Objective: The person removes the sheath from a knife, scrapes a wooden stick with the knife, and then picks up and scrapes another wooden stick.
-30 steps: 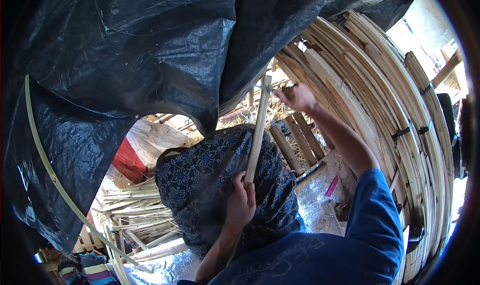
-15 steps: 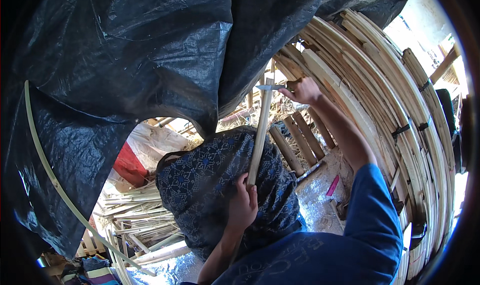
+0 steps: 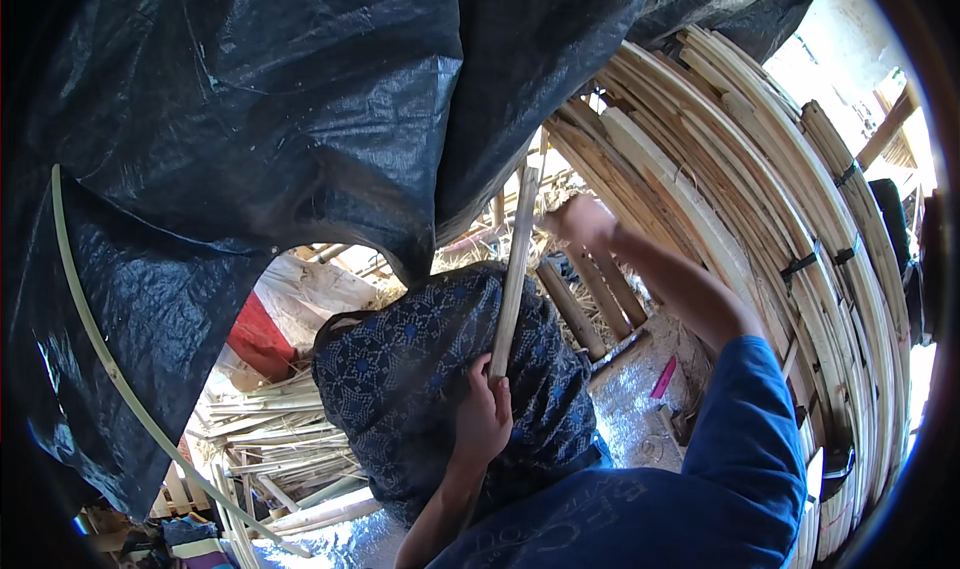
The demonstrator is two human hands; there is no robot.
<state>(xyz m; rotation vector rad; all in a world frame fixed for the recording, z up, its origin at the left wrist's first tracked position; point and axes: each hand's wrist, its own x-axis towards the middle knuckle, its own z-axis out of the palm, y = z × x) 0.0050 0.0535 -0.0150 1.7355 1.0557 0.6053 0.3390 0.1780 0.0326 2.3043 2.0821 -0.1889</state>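
I sit with a dark blue patterned cloth over my raised knee. My left hand is closed around the lower part of a long pale bamboo strip. The strip stands almost upright against the cloth. My right hand is stretched forward just right of the strip's upper end. It is blurred, with fingers curled, and whether it holds anything is unclear. A blue sleeve covers my right upper arm.
Black plastic sheeting hangs overhead and to the left. Bundles of curved bamboo slats tied with dark straps fill the right side. Split bamboo pieces lie on the ground at lower left beside a red object. A thin green strip arcs along the left.
My right hand has dropped slightly beside the strip's top and is now blurred. The thin pale piece seen across the strip's tip earlier no longer shows. My left hand keeps its grip.
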